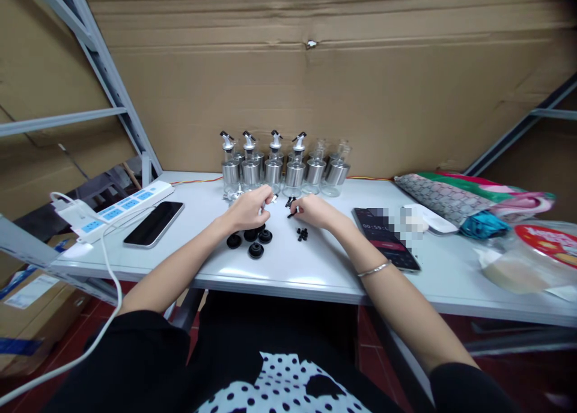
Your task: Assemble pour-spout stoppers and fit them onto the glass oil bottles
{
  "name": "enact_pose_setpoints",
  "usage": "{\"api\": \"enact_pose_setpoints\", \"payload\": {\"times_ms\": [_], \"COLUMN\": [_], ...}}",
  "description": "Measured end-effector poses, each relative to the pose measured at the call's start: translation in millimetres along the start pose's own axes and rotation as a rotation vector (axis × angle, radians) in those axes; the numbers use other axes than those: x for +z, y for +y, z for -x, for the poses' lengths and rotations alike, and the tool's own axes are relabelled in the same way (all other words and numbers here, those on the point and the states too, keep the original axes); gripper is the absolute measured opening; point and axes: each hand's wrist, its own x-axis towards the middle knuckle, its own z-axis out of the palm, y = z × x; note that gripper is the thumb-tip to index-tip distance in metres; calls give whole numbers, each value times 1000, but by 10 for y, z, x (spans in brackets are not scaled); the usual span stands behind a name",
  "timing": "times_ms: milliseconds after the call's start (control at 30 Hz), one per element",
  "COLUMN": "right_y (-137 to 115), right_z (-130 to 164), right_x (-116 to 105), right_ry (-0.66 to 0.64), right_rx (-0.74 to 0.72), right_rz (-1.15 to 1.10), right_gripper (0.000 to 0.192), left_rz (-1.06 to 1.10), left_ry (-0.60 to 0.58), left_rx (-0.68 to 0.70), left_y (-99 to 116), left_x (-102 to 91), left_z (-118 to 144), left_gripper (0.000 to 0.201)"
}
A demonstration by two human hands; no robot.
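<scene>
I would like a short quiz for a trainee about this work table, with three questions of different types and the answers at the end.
1. True or false: the bottles stand in a row at the far edge of the table, against the cardboard.
2. Multiple choice: the round black stoppers lie (A) beside the power strip, (B) just in front of the left hand, (C) on the phone.
3. Fill in: the dark phone with a blank screen lies on the person's ____ side.

Key
1. True.
2. B. The small black pieces lie nearer the right hand, which pinches one small black part.
3. Left, next to the power strip.
</scene>
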Motion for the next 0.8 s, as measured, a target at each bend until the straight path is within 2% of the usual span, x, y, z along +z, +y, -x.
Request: {"api": "enact_pose_setpoints", "payload": {"times_ms": [100,400,567,667,800], "right_y": [11,15,-120,-200,-249], "right_z": [-12,-24,19,41,48], "right_x": [41,44,-85,-130,-126], "right_ry": [-21,-35,58,127,249], "right_rx": [-10,-22,-5,-18,-108], "right_rz": [13,63,54,-85,-236], "right_gripper": [19,18,19,21,19], "left_rz": [18,124,232,286,373], "left_ry": [12,47,118,126,131], "left_rx": [-31,-97,-150,-175,-213], "left_y": [15,-36,-40,-35,-16], "left_x": [9,83,123,137,132], "left_z": [1,-7,-30,-35,-42], "left_gripper": [6,19,21,24,25]}}
